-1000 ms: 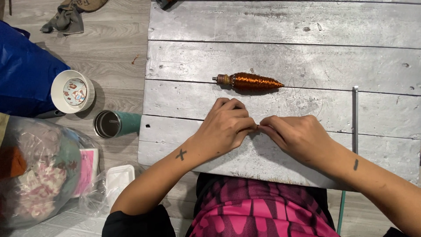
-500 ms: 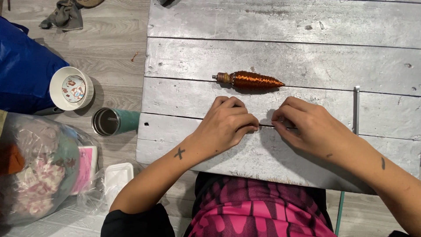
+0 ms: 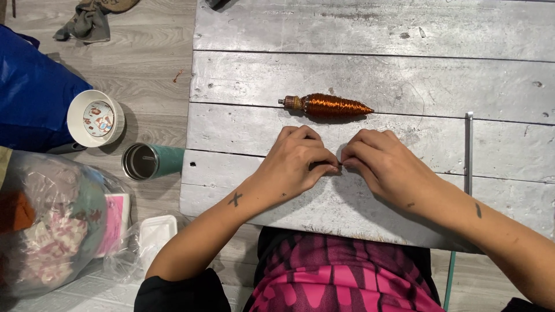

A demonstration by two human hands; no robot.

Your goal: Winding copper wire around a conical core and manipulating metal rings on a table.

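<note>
Both our hands pinch something tiny: left hand (image 3: 295,164) meets right hand (image 3: 384,164); copper wire spool (image 3: 328,106) lies sideways just beyond.

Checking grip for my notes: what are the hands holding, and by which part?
Left hand and right hand pinch something tiny between meeting fingertips; too small to identify. The copper wire spool lies untouched.
</note>
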